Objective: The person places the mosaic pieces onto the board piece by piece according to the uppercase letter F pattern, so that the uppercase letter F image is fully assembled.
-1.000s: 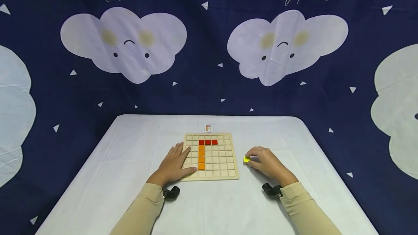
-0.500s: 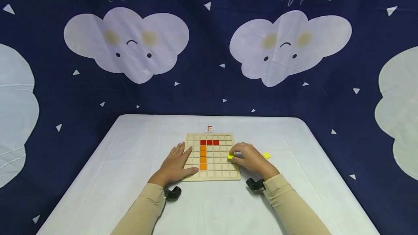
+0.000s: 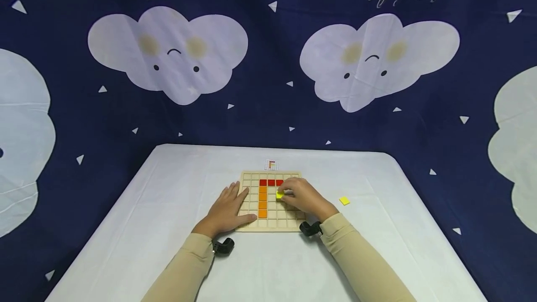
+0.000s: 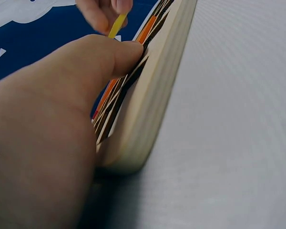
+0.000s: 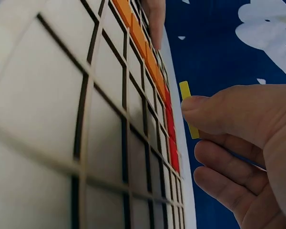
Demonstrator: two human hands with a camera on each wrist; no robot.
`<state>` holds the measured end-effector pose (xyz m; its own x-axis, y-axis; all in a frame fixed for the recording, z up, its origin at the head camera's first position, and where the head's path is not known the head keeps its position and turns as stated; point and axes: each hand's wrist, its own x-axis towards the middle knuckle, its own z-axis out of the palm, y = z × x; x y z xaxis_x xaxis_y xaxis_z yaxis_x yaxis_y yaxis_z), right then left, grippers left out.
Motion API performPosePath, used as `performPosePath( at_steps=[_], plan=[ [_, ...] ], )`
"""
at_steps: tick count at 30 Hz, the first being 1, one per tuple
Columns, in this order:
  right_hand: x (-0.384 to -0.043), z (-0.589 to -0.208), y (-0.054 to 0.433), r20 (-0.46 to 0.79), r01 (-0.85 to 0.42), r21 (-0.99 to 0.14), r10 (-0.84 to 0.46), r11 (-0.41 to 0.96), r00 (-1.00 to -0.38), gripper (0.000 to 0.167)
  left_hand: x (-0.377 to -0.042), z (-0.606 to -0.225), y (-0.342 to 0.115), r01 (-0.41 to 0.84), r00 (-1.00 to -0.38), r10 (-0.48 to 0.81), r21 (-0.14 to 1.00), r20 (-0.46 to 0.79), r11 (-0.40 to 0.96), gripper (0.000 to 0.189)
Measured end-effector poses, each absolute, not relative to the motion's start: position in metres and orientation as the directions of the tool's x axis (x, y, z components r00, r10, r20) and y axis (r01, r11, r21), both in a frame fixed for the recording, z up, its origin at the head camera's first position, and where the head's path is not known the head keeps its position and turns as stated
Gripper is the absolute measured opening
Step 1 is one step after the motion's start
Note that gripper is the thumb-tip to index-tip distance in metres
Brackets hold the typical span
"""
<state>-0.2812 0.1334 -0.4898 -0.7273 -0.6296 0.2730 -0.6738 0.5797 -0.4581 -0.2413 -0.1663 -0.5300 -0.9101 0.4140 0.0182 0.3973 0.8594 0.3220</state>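
A wooden grid board (image 3: 272, 223) lies on the white table. Three red tiles (image 3: 271, 182) form a row near its far side, and several orange tiles (image 3: 262, 204) run in a column toward the near side from the leftmost red one. My left hand (image 3: 226, 211) rests on the board's left edge, fingers straight and thumb (image 4: 126, 57) over the near left part. Above the board, just nearer than the rightmost red tile, my right hand (image 3: 302, 195) pinches a yellow square tile (image 3: 279, 195) between thumb and fingers. The right wrist view shows this tile (image 5: 194, 130) edge-on, apart from the grid.
Another yellow tile (image 3: 344, 201) lies on the table right of the board. A small printed card (image 3: 271, 165) with a coloured pattern lies just beyond the board's far edge. A dark blue cloud-patterned cloth (image 3: 268, 59) hangs behind the table.
My right hand has carried the yellow tile leftward from the table to over the board's middle, revealing the other yellow tile. The left hand stays on the board, and the head view shifts slightly.
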Motion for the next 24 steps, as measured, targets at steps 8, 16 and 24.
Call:
performPosePath(
  at_steps=[8, 16, 24],
  plan=[
    [-0.291, -0.495, 0.115, 0.214, -0.656, -0.484, -0.648, 0.579, -0.731, 0.016, -0.242, -0.528, -0.166, 0.393, -0.911, 0.412, 0.320, 0.012, 0.862, 0.105],
    [-0.296, -0.499, 0.107, 0.215, -0.659, -0.472, -0.649, 0.585, -0.730, 0.015, -0.243, -0.525, -0.166, 0.396, -0.910, 0.414, 0.307, 0.008, 0.865, 0.104],
    [-0.296, -0.502, 0.105, 0.189, -0.632, -0.484, -0.633, 0.605, -0.750, 0.023, -0.241, -0.524, -0.164, 0.397, -0.910, 0.415, 0.316, 0.010, 0.862, 0.103]
  ],
)
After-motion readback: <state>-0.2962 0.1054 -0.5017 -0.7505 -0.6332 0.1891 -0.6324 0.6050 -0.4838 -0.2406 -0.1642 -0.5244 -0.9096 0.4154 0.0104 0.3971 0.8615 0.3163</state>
